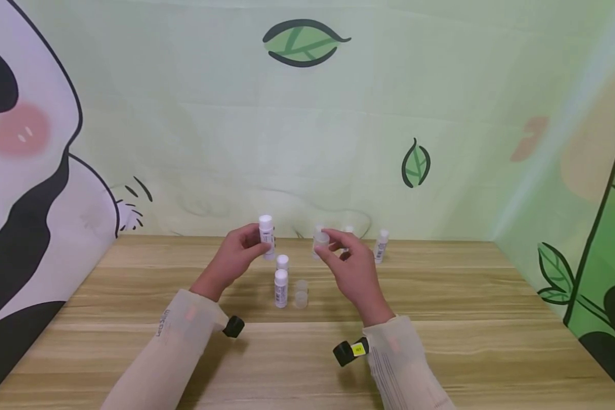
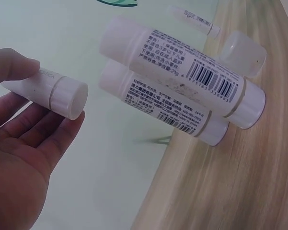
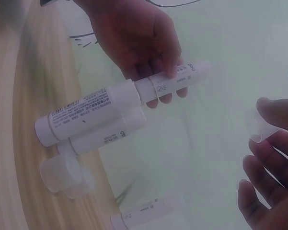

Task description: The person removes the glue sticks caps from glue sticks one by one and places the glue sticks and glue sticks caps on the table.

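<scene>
My left hand [image 1: 236, 253] grips a white glue stick [image 1: 266, 236], held upright above the table with thumb and fingers round its barrel. To the right, my right hand [image 1: 356, 270] pinches a translucent cap [image 1: 322, 239] between thumb and fingertips. Below and between the hands, two white glue sticks [image 1: 281, 289] stand one behind the other. Beside them are two translucent caps [image 1: 300, 299], also one behind the other. In the left wrist view, the held glue stick [image 2: 69, 98] shows its round white end. The pinched cap [image 3: 264, 125] is partly covered by fingers in the right wrist view.
Another glue stick [image 1: 381, 246] stands at the back right of the wooden table [image 1: 307, 353]. More white sticks there are partly hidden behind my right hand. A backdrop [image 1: 225, 142] printed with leaves and a panda rises along the table's far edge.
</scene>
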`<state>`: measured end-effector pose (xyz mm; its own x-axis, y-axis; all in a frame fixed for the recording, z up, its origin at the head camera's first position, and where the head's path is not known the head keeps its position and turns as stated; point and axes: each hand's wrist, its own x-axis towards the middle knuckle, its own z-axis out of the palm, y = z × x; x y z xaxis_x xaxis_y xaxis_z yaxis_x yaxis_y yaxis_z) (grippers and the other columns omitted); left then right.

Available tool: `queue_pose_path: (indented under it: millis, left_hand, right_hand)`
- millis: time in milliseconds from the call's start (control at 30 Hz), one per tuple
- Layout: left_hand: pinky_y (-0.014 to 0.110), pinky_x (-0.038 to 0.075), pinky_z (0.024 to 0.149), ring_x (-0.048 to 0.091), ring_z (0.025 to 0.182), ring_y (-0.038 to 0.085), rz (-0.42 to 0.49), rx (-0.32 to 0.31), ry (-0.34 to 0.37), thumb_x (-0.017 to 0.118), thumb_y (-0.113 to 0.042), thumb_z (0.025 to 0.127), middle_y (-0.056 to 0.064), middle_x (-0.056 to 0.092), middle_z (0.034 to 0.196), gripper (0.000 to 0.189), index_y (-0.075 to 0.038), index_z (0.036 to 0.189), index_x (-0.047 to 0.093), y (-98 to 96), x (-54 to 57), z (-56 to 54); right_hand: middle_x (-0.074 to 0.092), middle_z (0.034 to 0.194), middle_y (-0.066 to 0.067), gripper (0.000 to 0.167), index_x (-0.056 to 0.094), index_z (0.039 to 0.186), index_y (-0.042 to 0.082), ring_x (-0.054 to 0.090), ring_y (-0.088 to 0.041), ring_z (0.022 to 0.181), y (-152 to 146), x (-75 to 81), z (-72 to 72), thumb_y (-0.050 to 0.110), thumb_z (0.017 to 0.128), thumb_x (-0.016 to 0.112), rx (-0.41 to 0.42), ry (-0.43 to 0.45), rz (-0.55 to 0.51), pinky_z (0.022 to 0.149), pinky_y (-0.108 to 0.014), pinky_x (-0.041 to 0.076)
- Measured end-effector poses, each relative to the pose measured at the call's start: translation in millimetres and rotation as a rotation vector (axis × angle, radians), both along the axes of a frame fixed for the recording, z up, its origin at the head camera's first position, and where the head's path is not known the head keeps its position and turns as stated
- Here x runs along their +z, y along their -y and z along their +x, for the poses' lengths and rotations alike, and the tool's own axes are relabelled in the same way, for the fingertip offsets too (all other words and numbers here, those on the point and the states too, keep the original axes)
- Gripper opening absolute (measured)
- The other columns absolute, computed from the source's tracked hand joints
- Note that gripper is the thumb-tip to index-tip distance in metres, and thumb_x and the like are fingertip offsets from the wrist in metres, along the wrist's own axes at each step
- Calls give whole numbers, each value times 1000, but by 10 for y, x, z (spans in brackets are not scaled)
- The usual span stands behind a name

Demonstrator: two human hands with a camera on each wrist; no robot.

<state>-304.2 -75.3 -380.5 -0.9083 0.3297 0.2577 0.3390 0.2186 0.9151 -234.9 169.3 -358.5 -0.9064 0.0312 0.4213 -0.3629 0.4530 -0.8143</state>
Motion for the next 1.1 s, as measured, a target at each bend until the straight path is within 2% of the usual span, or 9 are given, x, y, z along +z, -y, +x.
queue_pose_path:
  millis: [333, 467, 700, 1100]
  left_hand:
    - [46, 50, 98, 60, 114, 31, -19, 6, 16, 61, -10, 94, 18, 63, 125, 42, -1, 133, 53, 23, -32, -21]
    - [46, 50, 98, 60, 114, 30, -25, 11, 20, 61, -10, 93, 16, 64, 125, 40, -4, 132, 55, 30, -60, -38]
    - [48, 49, 98, 60, 115, 31, -23, 3, 27, 60, -9, 93, 22, 61, 128, 38, -3, 130, 56, 43, -103, -61]
    - [47, 50, 98, 61, 113, 29, -48, -4, 50, 60, -10, 92, 20, 63, 123, 34, -5, 125, 58, 50, -157, -84]
  right_hand:
    - [66, 102, -2, 38, 65, 124, 19, 57, -16, 94, -11, -44, -28, 32, 89, 71, -5, 34, 7, 76, -31, 48]
    - [66, 103, -1, 38, 65, 124, 20, 57, -16, 95, -22, -71, -47, 33, 89, 70, -7, 47, 12, 78, -31, 48]
    - [66, 105, -1, 39, 65, 124, 18, 57, -16, 96, -28, -97, -67, 33, 89, 70, -2, 59, 18, 79, -32, 49]
    - [67, 106, -1, 38, 65, 123, 17, 58, -17, 98, -39, -134, -90, 33, 89, 70, -6, 72, 35, 79, -32, 48]
